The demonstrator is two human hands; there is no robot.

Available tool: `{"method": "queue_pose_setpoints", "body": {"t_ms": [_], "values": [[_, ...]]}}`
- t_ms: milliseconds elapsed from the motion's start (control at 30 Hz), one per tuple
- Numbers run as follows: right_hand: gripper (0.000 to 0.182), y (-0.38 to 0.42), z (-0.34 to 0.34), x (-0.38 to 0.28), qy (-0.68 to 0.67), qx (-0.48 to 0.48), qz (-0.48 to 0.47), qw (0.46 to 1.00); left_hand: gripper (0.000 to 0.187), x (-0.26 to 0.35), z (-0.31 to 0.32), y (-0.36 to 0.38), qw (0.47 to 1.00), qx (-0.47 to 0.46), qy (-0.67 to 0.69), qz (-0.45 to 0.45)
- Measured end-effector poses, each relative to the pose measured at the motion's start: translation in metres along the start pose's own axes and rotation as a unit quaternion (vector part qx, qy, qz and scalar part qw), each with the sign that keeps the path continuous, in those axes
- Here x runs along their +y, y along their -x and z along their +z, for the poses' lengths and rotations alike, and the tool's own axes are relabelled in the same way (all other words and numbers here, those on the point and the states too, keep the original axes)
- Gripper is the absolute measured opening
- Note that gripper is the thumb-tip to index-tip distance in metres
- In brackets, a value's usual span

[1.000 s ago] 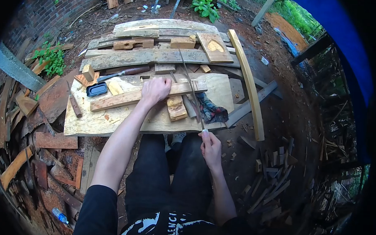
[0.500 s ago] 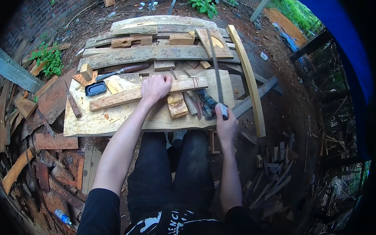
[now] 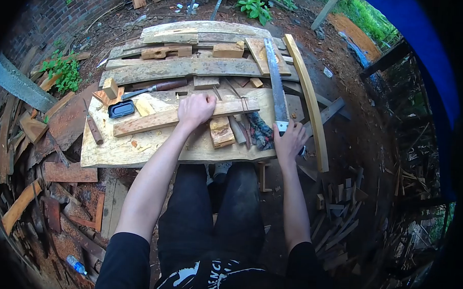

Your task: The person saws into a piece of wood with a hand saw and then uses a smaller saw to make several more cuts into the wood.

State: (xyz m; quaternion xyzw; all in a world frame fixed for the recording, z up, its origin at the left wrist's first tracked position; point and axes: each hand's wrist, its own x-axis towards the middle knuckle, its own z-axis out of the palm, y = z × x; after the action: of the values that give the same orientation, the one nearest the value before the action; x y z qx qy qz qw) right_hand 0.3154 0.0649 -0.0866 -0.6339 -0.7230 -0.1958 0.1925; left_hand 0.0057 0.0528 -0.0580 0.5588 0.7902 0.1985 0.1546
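Left hand (image 3: 194, 108) presses flat on the long pale wooden strip (image 3: 184, 116); right hand (image 3: 288, 141) grips the thin steel handsaw (image 3: 277, 90) at its handle; blade likely whippy, light.

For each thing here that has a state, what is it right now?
Left hand: palm down, pressing on the wooden strip.
Wooden strip: flat on the workbench, held.
Right hand: on the saw's handle end.
Saw: lying flat, blade pointing away.
Rag: crumpled beside the saw.
Black case: lying flat; open or shut, cannot tell.
Chisel: lying untouched.
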Motion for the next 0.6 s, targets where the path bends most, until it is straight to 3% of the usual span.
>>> {"method": "queue_pose_setpoints", "body": {"t_ms": [33,100,167,233,367,433,467,533,600], "values": [[0.046,0.000,-0.001,-0.004,-0.001,0.000,0.000,1.000,0.048,0.000,0.000,0.000,1.000,0.001,-0.003,0.000],[0.040,-0.004,0.000,-0.013,-0.075,0.102,-0.047,0.991,0.048,-0.002,0.000,-0.002,1.000,0.001,-0.002,-0.004],[0.034,-0.012,0.004,-0.020,-0.110,0.077,-0.073,0.988,0.048,-0.002,0.004,-0.001,1.000,-0.003,0.001,-0.004],[0.031,-0.023,0.008,-0.033,-0.232,-0.047,-0.136,0.962,0.048,-0.004,0.005,-0.001,1.000,0.016,0.010,0.007],[0.029,-0.033,0.031,-0.049,-0.187,-0.119,-0.175,0.959,0.049,-0.002,0.001,0.000,1.000,0.012,-0.001,0.006],[0.030,-0.039,0.039,-0.052,-0.198,-0.197,-0.148,0.949,0.049,0.000,-0.001,0.001,1.000,0.007,-0.006,-0.003],[0.030,-0.039,0.043,-0.052,-0.198,-0.197,-0.151,0.948,0.049,0.000,-0.001,0.001,1.000,0.009,-0.005,-0.005],[0.026,-0.036,0.031,-0.055,-0.215,-0.151,-0.049,0.963,0.056,0.001,-0.001,0.001,1.000,0.013,0.000,-0.008],[0.025,-0.034,0.013,-0.050,-0.201,-0.163,-0.017,0.966,0.056,0.001,-0.001,0.001,1.000,0.009,0.003,-0.011]]}}
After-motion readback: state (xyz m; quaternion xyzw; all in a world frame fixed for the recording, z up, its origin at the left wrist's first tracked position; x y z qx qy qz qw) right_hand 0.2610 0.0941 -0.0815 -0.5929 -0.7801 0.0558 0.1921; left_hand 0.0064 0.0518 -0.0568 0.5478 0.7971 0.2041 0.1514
